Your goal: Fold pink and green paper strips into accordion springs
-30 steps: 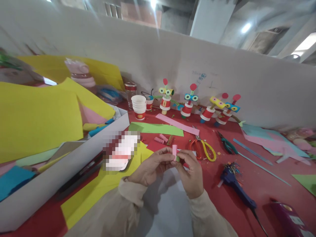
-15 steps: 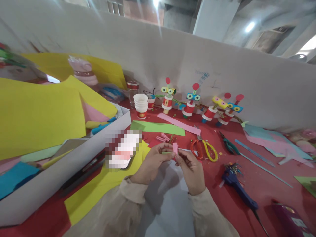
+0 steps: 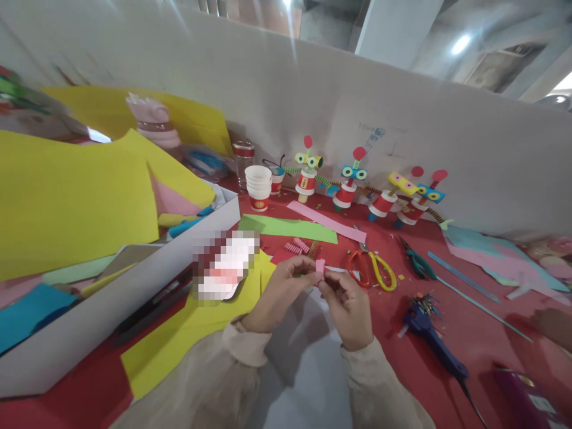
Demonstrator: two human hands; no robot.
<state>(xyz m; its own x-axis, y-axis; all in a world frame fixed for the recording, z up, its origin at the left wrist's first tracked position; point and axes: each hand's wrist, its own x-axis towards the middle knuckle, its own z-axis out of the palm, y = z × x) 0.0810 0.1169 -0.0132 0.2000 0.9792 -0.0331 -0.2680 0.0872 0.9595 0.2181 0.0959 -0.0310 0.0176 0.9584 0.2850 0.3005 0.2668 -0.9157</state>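
Between my two hands is a small folded pink paper strip, upright above a white sheet. My left hand pinches it from the left with thumb and fingers. From the other side my right hand is closed on its lower end. Fingers hide part of the strip. Just beyond lie pink folded paper springs, a green paper strip and a long pink strip. Scissors with one red and one yellow handle rest to the right of my hands.
Four paper-cup figures stand along the wall, beside stacked cups. At right lie pliers, a blue glue gun and another person's hand. A white box with coloured paper and a blurred-out phone-like object are left.
The pink strip stays between my hands, with slight finger movement. Another person's hand has come in at the right edge. The view has shifted a little.
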